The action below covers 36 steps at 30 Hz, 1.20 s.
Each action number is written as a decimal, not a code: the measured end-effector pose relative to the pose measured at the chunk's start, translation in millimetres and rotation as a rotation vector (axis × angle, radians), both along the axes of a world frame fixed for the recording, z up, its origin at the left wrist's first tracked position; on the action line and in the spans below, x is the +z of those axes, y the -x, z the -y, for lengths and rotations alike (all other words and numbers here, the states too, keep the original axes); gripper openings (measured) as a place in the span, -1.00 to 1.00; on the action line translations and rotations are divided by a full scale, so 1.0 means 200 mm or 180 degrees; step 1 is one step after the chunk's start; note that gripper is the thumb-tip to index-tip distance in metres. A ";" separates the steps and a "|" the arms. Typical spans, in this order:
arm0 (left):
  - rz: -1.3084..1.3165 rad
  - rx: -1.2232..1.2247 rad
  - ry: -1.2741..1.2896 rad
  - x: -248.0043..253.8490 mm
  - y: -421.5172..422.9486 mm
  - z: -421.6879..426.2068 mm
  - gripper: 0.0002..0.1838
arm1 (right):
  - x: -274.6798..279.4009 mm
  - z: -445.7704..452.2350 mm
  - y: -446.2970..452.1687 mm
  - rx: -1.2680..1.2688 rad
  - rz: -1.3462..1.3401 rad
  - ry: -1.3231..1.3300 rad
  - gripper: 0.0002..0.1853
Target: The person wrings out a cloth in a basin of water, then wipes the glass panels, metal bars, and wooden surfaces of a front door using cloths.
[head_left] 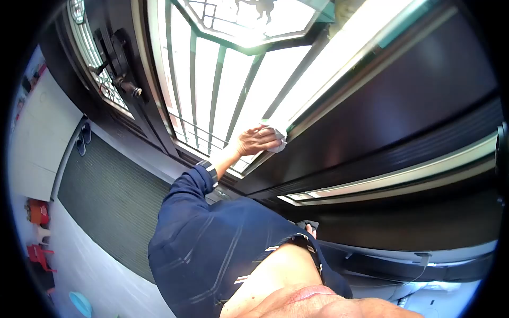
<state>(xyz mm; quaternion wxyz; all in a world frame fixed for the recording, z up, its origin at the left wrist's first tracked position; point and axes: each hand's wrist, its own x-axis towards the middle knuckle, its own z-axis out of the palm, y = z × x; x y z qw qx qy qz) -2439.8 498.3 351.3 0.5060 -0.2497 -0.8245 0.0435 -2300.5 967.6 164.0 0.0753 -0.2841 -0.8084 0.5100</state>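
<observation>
My left hand (256, 141) reaches forward and presses a white cloth (278, 139) against the lower corner of the door's barred glass panel (222, 79), beside its dark frame. The fingers lie over the cloth, their tips curled round it. Lower down, partly hidden behind my dark blue shirt (222, 238), my right hand (313, 231) holds a dark grey cloth (306, 224). Only a few of its fingers show.
A dark door leaf with a handle (130, 87) stands at the left. A ribbed grey mat (111, 196) covers the floor, with dark shoes (82, 139) at its far corner. Red stools (40, 257) stand at the left edge. A dark panel (392, 100) fills the right.
</observation>
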 end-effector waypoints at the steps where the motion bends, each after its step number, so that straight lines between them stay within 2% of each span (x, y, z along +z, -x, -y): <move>1: 0.0090 -0.0136 0.0292 0.02 -0.02 0.06 -0.70 | -0.01 -0.04 -0.01 0.0127 0.0090 -0.0302 -0.68; 2: -0.0057 -0.0173 0.0308 0.08 -0.01 0.11 -0.56 | 0.02 -0.04 -0.01 0.0126 -0.0020 -0.0250 -0.68; 4: -0.0531 0.0508 -0.0304 0.22 0.04 0.20 -0.55 | 0.06 -0.04 0.03 0.0223 -0.0178 -0.0169 -0.70; 5: -0.0019 0.0042 -0.1545 0.33 0.11 0.29 -0.55 | 0.07 -0.06 0.07 0.0364 -0.0126 0.0070 -0.71; 7: -0.1653 0.0205 -0.2218 0.74 0.10 0.33 -0.48 | 0.02 -0.15 0.12 0.0603 0.0004 0.0558 -0.72; 8: -0.1801 0.0107 -0.2754 0.89 0.11 0.31 -0.41 | 0.05 -0.11 0.13 0.0635 -0.0190 0.0681 -0.74; 9: -0.2171 0.0114 -0.2807 0.96 0.17 0.27 -0.41 | 0.21 0.03 0.11 0.0496 -0.0110 0.0501 -0.78; 11: -0.1970 -0.0801 -0.2567 1.05 0.16 0.11 -0.45 | 0.25 0.13 0.12 0.0584 -0.0351 0.0448 -0.80; 12: -0.1601 -0.0383 -0.2123 1.01 0.14 0.02 -0.50 | 0.33 0.22 0.12 0.0554 -0.0310 0.0477 -0.81; 13: -0.1226 0.0031 -0.1673 0.92 0.11 -0.07 -0.54 | 0.28 0.21 0.13 0.0572 -0.0326 0.0589 -0.81; 15: -0.0830 -0.0304 -0.1139 0.66 0.07 -0.16 -0.50 | 0.27 0.25 0.15 0.0578 -0.0254 0.0606 -0.80; 17: -0.0348 -0.0382 -0.0936 0.37 0.05 -0.10 -0.56 | 0.27 0.26 0.15 0.0658 -0.0216 0.0313 -0.79; 19: -0.0150 -0.0294 -0.0873 0.19 0.01 0.02 -0.59 | 0.19 0.24 0.14 0.0675 -0.0254 0.0534 -0.77; 20: -0.0317 -0.0244 -0.0907 0.25 -0.02 0.08 -0.62 | 0.10 0.17 0.14 0.0749 -0.0145 0.0890 -0.76; 21: -0.0496 -0.0185 -0.0943 0.32 -0.02 0.16 -0.65 | 0.10 0.19 0.12 0.0727 -0.0142 0.0774 -0.75; 22: 0.0653 -0.0826 -0.2481 0.31 0.03 0.26 -0.67 | 0.09 0.20 0.11 0.0719 -0.0136 0.0653 -0.75; 24: 0.0117 -0.0723 -0.3243 0.51 0.11 0.51 -0.72 | 0.09 0.23 0.09 0.0689 -0.0130 0.0455 -0.74; 26: -0.1742 -0.0214 -0.3122 0.81 0.15 0.69 -0.59 | 0.10 0.26 0.09 0.0673 -0.0084 0.0370 -0.74; 28: -0.1994 -0.0230 -0.3615 0.93 0.18 0.69 -0.46 | 0.10 0.29 0.09 0.0657 -0.0058 0.0366 -0.73; 30: -0.2093 -0.0261 -0.2597 1.02 0.17 0.57 -0.55 | 0.11 0.32 0.10 0.0675 -0.0034 0.0366 -0.73; 33: -0.0896 0.0187 -0.1645 0.74 0.11 0.18 -0.63 | 0.11 0.37 0.09 0.0716 -0.0001 0.0363 -0.73; 35: -0.1197 0.0113 -0.0659 0.54 0.04 0.07 -0.63 | 0.10 0.37 0.08 0.0748 0.0026 0.0343 -0.73; 36: -0.0833 -0.0018 -0.0598 0.44 0.01 0.07 -0.65 | 0.11 0.36 0.09 0.0749 0.0033 0.0341 -0.73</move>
